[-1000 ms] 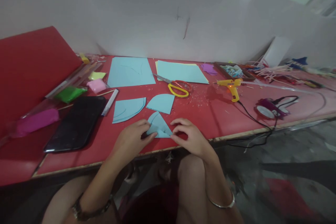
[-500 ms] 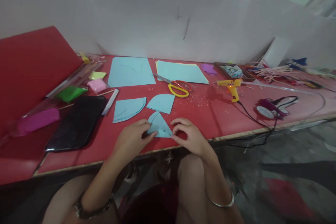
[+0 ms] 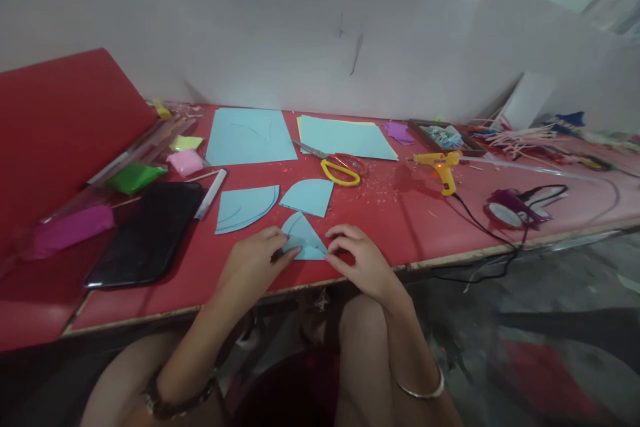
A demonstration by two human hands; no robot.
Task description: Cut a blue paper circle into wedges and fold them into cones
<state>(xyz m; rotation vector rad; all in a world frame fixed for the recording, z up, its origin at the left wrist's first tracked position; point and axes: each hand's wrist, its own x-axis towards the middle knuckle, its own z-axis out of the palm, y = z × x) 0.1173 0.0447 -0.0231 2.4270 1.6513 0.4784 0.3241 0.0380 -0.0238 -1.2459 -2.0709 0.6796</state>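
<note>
Both hands work a small folded light-blue paper piece (image 3: 304,239) near the front edge of the red table (image 3: 400,227). My left hand (image 3: 253,263) pinches its left side, fingers curled. The fingertips of my right hand (image 3: 357,259) grip its right corner. Just behind lie two cut light-blue shapes, a quarter-round piece (image 3: 308,196) and a larger curved piece (image 3: 243,207). Yellow-handled scissors (image 3: 336,167) rest further back.
Two large light-blue sheets (image 3: 247,135) lie at the back. A black tablet (image 3: 145,232) and coloured clay packs (image 3: 134,177) sit left. A yellow glue gun (image 3: 441,164) with a black cord, a tape roll (image 3: 510,207) and a tray of scraps (image 3: 440,135) sit right. A white wall stands behind.
Hardly anything differs; both hands stay on the folded blue piece with only slight finger shifts.
</note>
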